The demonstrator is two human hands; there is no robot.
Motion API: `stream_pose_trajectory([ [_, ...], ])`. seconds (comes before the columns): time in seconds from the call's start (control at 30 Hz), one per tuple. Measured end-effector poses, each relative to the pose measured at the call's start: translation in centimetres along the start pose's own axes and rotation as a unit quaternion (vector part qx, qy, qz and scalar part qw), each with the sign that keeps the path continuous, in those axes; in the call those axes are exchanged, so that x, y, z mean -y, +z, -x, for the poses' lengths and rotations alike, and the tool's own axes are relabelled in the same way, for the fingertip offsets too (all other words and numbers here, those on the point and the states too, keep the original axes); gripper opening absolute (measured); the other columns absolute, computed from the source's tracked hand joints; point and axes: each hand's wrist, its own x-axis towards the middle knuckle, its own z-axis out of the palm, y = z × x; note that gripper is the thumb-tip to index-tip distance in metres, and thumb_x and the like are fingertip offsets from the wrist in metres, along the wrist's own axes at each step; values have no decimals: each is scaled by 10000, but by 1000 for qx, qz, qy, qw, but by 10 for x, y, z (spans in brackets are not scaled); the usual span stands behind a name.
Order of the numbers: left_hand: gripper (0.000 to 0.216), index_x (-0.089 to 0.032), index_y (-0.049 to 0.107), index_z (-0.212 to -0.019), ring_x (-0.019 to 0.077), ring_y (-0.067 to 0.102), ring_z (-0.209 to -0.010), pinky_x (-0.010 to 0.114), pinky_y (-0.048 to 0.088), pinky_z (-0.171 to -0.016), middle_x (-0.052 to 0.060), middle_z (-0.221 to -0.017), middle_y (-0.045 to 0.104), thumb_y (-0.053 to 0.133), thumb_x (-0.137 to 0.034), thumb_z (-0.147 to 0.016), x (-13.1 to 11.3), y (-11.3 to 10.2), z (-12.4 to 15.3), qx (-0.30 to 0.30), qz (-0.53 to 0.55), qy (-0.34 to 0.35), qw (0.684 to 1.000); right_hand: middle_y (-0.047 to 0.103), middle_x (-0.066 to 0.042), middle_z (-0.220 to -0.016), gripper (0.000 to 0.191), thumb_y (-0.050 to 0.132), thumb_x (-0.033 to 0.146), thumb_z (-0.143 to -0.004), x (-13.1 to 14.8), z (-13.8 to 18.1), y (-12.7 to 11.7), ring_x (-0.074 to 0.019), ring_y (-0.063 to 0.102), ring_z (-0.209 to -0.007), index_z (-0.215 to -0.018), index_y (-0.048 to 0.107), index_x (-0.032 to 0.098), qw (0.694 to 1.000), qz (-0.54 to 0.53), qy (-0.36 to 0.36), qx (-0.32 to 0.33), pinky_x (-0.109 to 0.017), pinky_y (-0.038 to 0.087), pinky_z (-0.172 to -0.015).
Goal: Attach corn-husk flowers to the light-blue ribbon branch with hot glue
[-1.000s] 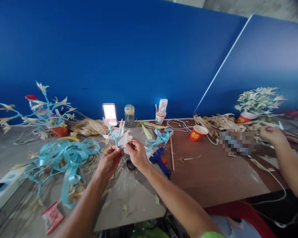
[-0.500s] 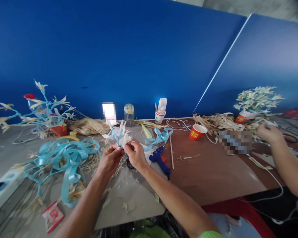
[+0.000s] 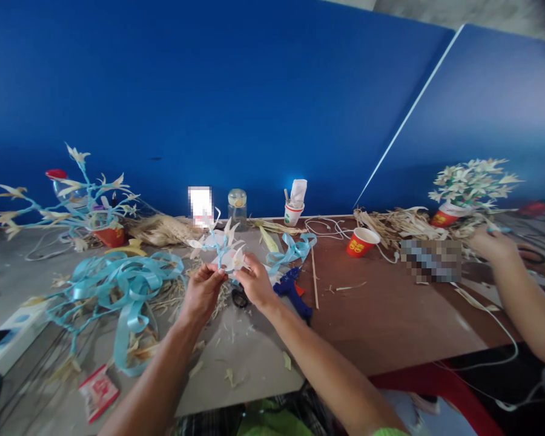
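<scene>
My left hand and my right hand meet over the grey board in the middle of the table. Both pinch a small blue-wrapped twig with pale husk flowers, which stands up just beyond my fingers. My left fingers grip its lower stem; my right fingers hold a flower at its right side. A tangle of light blue ribbon lies left of my left hand. A blue glue gun lies just right of my right hand.
A potted blue branch with husk flowers stands far left. A glass jar, a white cup and a red paper cup sit further back. Another person's hand works at right beside a husk flower pot.
My hands have turned the twig a little and lifted it slightly; its flowers now sit higher. The other person's hand at right has shifted a bit.
</scene>
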Motion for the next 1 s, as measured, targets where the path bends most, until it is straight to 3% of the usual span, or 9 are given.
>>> stream_pose_trajectory([
  [0.1, 259, -164, 594, -604, 96, 544, -544, 242, 427, -608, -18, -559, 614, 819, -231, -493, 1, 2, 1, 12, -1, 8, 1000, 582, 30, -675, 218, 538, 181, -642, 1, -1, -1, -118, 497, -596, -832, 642, 203, 997, -18, 57, 48, -220, 402, -572],
  [0.23, 243, -160, 595, -637, 107, 567, -599, 251, 432, -655, -8, -605, 632, 803, -234, -533, 5, 0, 1, 6, -14, 27, 1000, 622, 23, -679, 126, 571, 218, -650, -3, 0, 1, -142, 545, -671, -742, 653, 193, 997, -20, 43, 58, -236, 423, -636],
  [0.43, 265, -155, 577, -696, 113, 565, -624, 249, 424, -655, -11, -653, 624, 775, -289, -582, 11, -4, -1, -21, -60, 61, 996, 628, 2, -695, 142, 617, 279, -635, -8, 4, 10, -145, 543, -673, -727, 620, 170, 998, -3, 61, 5, -251, 433, -657],
  [0.6, 230, -151, 586, -720, 95, 543, -613, 225, 407, -655, -26, -643, 613, 755, -276, -626, 10, -2, 4, -13, -119, 79, 990, 545, 28, -578, 189, 603, 344, -659, -1, 6, 9, -119, 473, -582, -609, 555, 168, 998, 34, 52, -9, -240, 388, -599],
  [0.8, 197, -140, 616, -721, 108, 581, -686, 247, 432, -743, 1, -705, 643, 763, -226, -622, 4, 2, 7, 65, 0, -5, 998, 543, 21, -615, 185, 559, 334, -726, 2, 10, 5, -121, 473, -597, -626, 542, 179, 992, 114, -48, -6, -234, 390, -605],
  [1.0, 175, -123, 648, -735, 109, 592, -668, 235, 448, -728, 19, -703, 655, 762, -182, -616, -5, 0, 8, 85, 21, -58, 994, 593, 0, -628, 139, 504, 247, -767, 0, 14, 4, -137, 521, -603, -653, 560, 191, 975, 201, -96, -7, -234, 409, -617],
])
